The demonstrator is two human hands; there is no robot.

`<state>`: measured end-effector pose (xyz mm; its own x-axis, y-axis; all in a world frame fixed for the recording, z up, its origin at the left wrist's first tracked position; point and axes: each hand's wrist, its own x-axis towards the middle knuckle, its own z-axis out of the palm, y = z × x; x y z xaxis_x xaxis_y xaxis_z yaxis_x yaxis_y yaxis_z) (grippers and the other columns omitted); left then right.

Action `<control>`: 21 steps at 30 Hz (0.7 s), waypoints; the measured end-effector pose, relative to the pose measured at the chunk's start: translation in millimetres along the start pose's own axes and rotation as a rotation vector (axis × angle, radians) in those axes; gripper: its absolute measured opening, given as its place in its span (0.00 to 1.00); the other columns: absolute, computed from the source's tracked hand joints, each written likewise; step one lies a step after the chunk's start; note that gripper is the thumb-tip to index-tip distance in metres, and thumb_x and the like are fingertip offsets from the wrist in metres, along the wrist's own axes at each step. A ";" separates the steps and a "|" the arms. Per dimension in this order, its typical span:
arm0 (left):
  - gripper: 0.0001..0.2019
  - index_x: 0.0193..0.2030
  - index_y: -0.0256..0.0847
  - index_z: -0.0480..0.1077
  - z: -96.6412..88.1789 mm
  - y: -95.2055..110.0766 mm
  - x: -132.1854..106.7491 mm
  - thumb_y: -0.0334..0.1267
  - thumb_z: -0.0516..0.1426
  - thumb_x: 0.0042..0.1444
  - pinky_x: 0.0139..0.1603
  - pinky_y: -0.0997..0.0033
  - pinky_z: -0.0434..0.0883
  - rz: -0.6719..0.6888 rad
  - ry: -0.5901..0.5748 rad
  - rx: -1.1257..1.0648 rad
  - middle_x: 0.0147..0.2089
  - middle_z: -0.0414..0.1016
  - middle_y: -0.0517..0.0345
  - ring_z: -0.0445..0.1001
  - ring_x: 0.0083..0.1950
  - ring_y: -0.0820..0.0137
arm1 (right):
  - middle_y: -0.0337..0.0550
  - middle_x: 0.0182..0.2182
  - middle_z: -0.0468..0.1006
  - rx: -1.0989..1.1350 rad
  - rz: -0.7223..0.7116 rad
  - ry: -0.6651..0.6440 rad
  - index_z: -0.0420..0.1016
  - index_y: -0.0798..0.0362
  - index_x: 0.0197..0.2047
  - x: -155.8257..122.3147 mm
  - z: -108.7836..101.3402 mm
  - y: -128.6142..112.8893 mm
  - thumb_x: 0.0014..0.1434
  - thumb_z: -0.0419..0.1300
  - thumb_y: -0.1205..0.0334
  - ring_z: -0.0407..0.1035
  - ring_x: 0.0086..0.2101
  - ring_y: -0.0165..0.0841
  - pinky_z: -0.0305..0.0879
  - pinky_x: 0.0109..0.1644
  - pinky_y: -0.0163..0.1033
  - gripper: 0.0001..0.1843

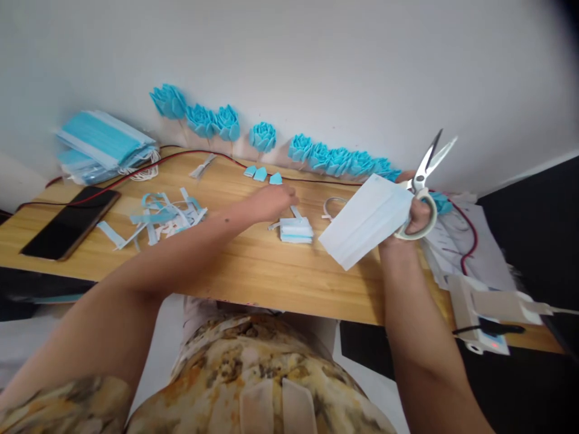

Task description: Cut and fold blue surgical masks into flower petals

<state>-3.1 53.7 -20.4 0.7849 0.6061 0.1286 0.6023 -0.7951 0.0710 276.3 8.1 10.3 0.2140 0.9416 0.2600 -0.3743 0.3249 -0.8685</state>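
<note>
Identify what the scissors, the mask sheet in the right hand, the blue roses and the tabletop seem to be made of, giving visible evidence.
Scissors: steel-like blades, shown by their shine; pale, smooth handles, probably plastic.
Mask sheet: likely nonwoven fabric, matt with faint pleat lines.
Blue roses: possibly similar fabric, thin and matt at the folds.
Tabletop: satiny wood or laminate, given the grain.

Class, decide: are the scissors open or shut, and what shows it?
Open: the scissors have their blades spread in a V, with wall showing between them.
</note>
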 end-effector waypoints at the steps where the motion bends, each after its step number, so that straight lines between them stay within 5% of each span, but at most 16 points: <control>1: 0.17 0.47 0.36 0.76 2.3 1.0 8.7 0.24 0.51 0.56 0.43 0.64 0.68 -0.036 -0.030 0.038 0.46 0.78 0.43 0.76 0.49 0.57 | 0.35 0.22 0.69 -0.035 0.000 0.003 0.75 0.38 0.34 1.1 -1.3 0.7 0.35 0.66 0.52 0.61 0.25 0.37 0.56 0.30 0.43 0.17; 5: 0.11 0.37 0.34 0.78 -5.7 -1.7 20.9 0.26 0.54 0.53 0.42 0.61 0.68 -0.120 -0.102 0.028 0.42 0.80 0.41 0.77 0.46 0.54 | 0.36 0.21 0.67 -0.129 -0.007 -0.014 0.73 0.39 0.32 3.7 -6.5 5.7 0.37 0.66 0.49 0.55 0.22 0.35 0.53 0.28 0.42 0.15; 8: 0.09 0.38 0.37 0.78 -34.5 -10.2 -0.5 0.29 0.57 0.52 0.46 0.63 0.68 -0.235 0.020 -0.180 0.41 0.80 0.49 0.75 0.44 0.58 | 0.34 0.20 0.64 -0.130 -0.013 -0.084 0.73 0.40 0.34 3.4 -8.8 7.6 0.39 0.65 0.48 0.52 0.21 0.32 0.51 0.26 0.41 0.16; 13: 0.06 0.36 0.38 0.77 -109.8 -31.1 -93.3 0.36 0.60 0.55 0.55 0.74 0.66 -0.517 0.324 -0.458 0.32 0.75 0.66 0.71 0.40 0.71 | 0.34 0.20 0.64 -0.196 0.012 -0.139 0.72 0.41 0.38 1.3 -5.4 7.4 0.42 0.65 0.47 0.52 0.20 0.33 0.47 0.26 0.40 0.19; 17: 0.07 0.35 0.42 0.77 -143.8 -46.9 -170.6 0.37 0.57 0.58 0.58 0.87 0.62 -0.591 0.367 -0.604 0.27 0.69 0.75 0.70 0.60 0.74 | 0.34 0.19 0.64 -0.159 0.058 -0.159 0.74 0.40 0.40 -1.7 0.8 10.1 0.40 0.67 0.48 0.52 0.19 0.33 0.46 0.25 0.40 0.21; 19: 0.09 0.34 0.41 0.77 -143.3 -55.7 -195.8 0.42 0.58 0.56 0.62 0.78 0.62 -0.707 0.337 -0.400 0.27 0.69 0.75 0.72 0.59 0.70 | 0.33 0.18 0.63 -0.152 0.078 -0.172 0.74 0.39 0.42 -4.5 3.7 12.2 0.40 0.67 0.47 0.50 0.17 0.32 0.46 0.25 0.41 0.23; 21: 0.12 0.34 0.39 0.78 -134.7 -62.8 -210.7 0.46 0.59 0.54 0.68 0.58 0.61 -0.813 0.232 -0.181 0.29 0.73 0.69 0.75 0.55 0.62 | 0.33 0.18 0.62 -0.158 0.089 -0.186 0.74 0.39 0.42 -7.8 7.3 14.1 0.41 0.66 0.47 0.50 0.17 0.32 0.47 0.25 0.41 0.22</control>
<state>-225.9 -27.0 81.3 0.0588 0.9842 0.1671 0.9160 -0.1198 0.3829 262.8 6.0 -0.9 0.0114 0.9708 0.2397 -0.2358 0.2355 -0.9428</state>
